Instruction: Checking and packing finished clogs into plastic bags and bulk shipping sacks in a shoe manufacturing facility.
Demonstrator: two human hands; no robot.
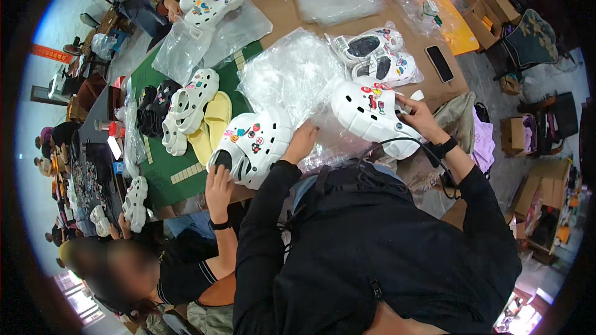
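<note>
My right hand [417, 119] grips a white clog [366, 105] with colourful charms by its heel opening, its toe toward the upper left. My left hand [303, 142] is bent at the edge of crumpled clear plastic bags [288, 74], beside the toe of white clogs [257, 142] with charms. Its fingertips are partly hidden, so what it grips is unclear. A co-worker's hand [218, 189] from the left touches the heel end of those clogs. Beyond my right hand, a bagged pair of white clogs [379, 56] lies on the table.
Yellow slides [215, 118], cream clogs [192, 102] and black clogs [158, 108] lie on a green mat [167, 180]. A phone [439, 63] rests at the right. Across the table another person handles a white clog [211, 3] over plastic. A dark cable [434, 155] hangs by my right wrist.
</note>
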